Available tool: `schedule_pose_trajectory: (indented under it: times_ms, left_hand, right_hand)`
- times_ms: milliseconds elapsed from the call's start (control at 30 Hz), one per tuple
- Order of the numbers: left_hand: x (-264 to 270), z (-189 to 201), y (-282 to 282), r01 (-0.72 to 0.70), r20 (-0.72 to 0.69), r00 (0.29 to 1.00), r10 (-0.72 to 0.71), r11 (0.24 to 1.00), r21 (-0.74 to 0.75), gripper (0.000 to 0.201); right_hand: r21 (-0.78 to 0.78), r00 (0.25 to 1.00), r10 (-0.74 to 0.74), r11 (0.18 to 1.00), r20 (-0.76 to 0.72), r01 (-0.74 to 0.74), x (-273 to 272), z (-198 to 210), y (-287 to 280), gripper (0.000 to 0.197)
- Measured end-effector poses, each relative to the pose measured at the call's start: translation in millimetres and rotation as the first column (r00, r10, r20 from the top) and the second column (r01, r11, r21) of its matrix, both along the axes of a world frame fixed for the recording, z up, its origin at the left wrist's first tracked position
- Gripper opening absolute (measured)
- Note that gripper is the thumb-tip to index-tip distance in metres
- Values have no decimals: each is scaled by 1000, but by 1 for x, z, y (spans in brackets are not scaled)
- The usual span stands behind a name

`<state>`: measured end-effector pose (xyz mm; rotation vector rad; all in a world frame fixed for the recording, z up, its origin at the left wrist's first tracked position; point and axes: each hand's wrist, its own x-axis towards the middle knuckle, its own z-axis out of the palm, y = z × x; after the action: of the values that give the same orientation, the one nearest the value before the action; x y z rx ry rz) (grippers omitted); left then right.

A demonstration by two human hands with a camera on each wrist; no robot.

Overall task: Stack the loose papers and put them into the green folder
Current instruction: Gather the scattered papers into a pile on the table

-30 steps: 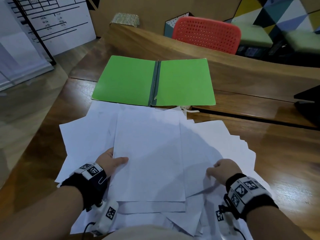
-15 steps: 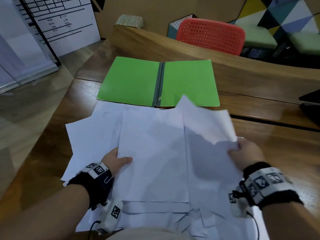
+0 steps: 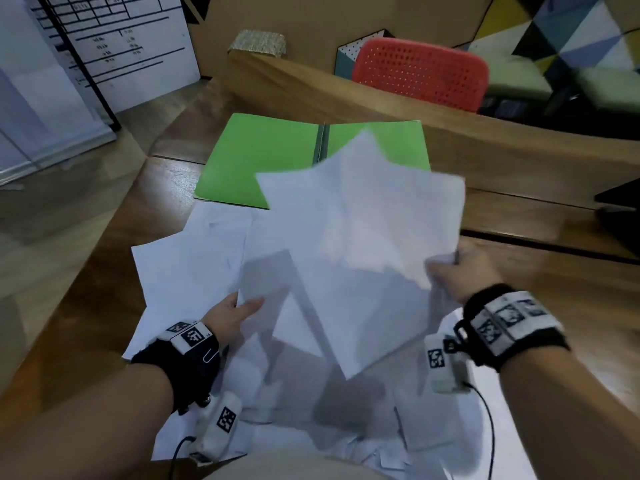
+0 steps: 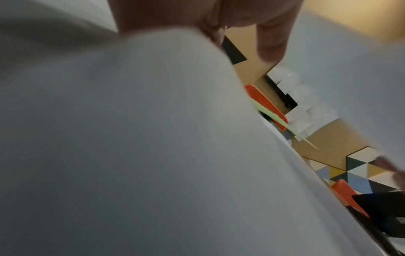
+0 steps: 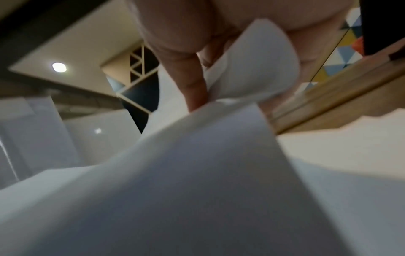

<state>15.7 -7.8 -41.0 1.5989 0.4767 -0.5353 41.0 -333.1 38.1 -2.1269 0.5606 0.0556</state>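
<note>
The green folder [image 3: 263, 157] lies open flat on the wooden table, beyond the papers. My right hand [image 3: 453, 271] grips a bunch of white sheets [image 3: 363, 237] by their right edge and holds them lifted and tilted over the pile, their far corner covering part of the folder. In the right wrist view the fingers [image 5: 192, 90] curl round the curled sheets [image 5: 252, 69]. My left hand [image 3: 239, 313] pinches the near left edge of a sheet [image 3: 270, 282] lying on the pile, thumb on top. Loose papers [image 3: 187, 271] spread unevenly beneath both hands.
The wooden table [image 3: 554, 306] has a dark seam running across its right side. A raised wooden ledge [image 3: 346, 98] stands behind the folder, a red chair [image 3: 419, 74] beyond it. A dark object [image 3: 620, 202] sits at the right edge. A whiteboard [image 3: 114, 46] stands at far left.
My right hand took hold of several sheets on the right and lifted them up and leftward over the pile, now covering part of the folder. My left hand stayed on its sheet.
</note>
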Motion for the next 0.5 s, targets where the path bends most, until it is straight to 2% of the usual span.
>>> schedule_pose_trajectory:
  times_ms: [33,100,133,167,200,300,333,400,433,500]
  left_hand:
    - [1,2,-1,-14,-25,1000,14,1000,-9,54]
    - [3,2,-1,-21,-36,999,21,1000,7,95]
    - [3,4,-2,-20,-12,1000,20,1000,-3,105]
    - [4,2,-2,-21,26,999,21,1000,7,106]
    - [2,4,-6,2,56,998,-4,999,37,100]
    - [1,0,-13,4,105,994,-18,991,131,54]
    - [1,-2,-13,-13,124,992,-5,989,145,49]
    - [0,-8,-13,-32,129,991,18,994,104,50]
    - [0,-9,-12,-43,120,992,34,996,76,47]
    - [0,-8,-12,-68,112,992,65,997,25,39]
  right_hand:
    - [-31,997,34,999,-72,-36,-1,-13,6,22]
    - [-7,973,64,998,-222,-67,-7,-35,19,39]
    - [67,959,77,996,-272,-61,-11,-41,29,50]
    - [125,946,101,990,-307,-65,-15,-48,37,58]
    - [149,933,151,983,-326,-107,-18,-51,46,63]
    - [112,895,272,962,-352,-249,-23,-53,52,59]
    - [83,910,227,974,-347,-211,-22,-49,45,57]
    - [-45,942,28,998,-336,-46,-19,-44,16,57]
    - [-157,930,-91,987,-356,36,-19,-42,-2,61]
    - [-364,848,-239,930,-473,58,-23,-38,-34,77]
